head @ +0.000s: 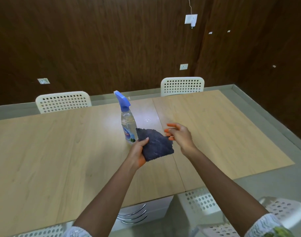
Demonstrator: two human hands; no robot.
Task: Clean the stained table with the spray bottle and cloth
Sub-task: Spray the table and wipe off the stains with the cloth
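Observation:
A dark blue-grey cloth [155,145] hangs above the light wooden table [60,142], gripped at its left edge by my left hand [138,151]. My right hand [178,135] hovers just right of the cloth with fingers spread; whether a fingertip touches the cloth's corner I cannot tell. A clear spray bottle [127,124] with a blue trigger head stands upright on the table right behind the cloth. Wet droplets [147,120] glisten on the tabletop to the right of the bottle.
White perforated chairs stand at the far side [63,101] [182,86] and at the near right [286,211]. A white drawer unit [141,212] sits under the table's near edge. Dark wood panelling forms the wall behind.

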